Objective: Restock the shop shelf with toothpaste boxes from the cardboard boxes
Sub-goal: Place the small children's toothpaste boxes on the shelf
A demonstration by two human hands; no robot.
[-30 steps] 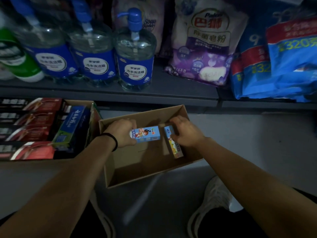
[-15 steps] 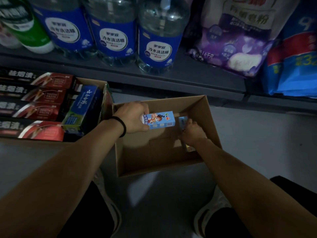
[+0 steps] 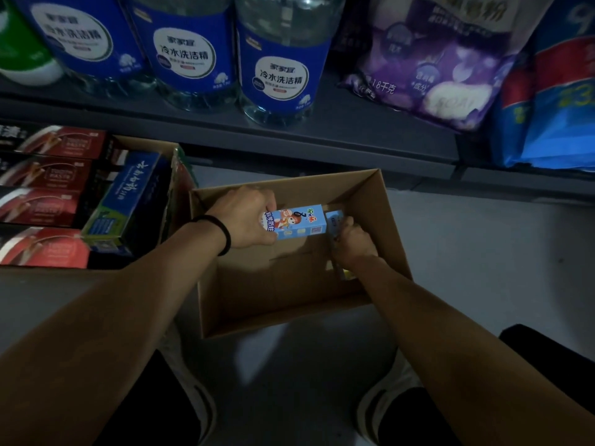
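Since a moment ago your right hand [image 3: 352, 241] is reaching deeper into the cardboard box [image 3: 380, 220], pinching a second toothpaste box [image 3: 335, 220] while your left hand [image 3: 248, 220] is gripping the first toothpaste box [image 3: 299, 222]; lift straight up.

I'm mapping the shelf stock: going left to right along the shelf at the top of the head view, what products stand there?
Green bottle → three blue-labelled clear bottles → purple soap-powder bag → blue and red bags.
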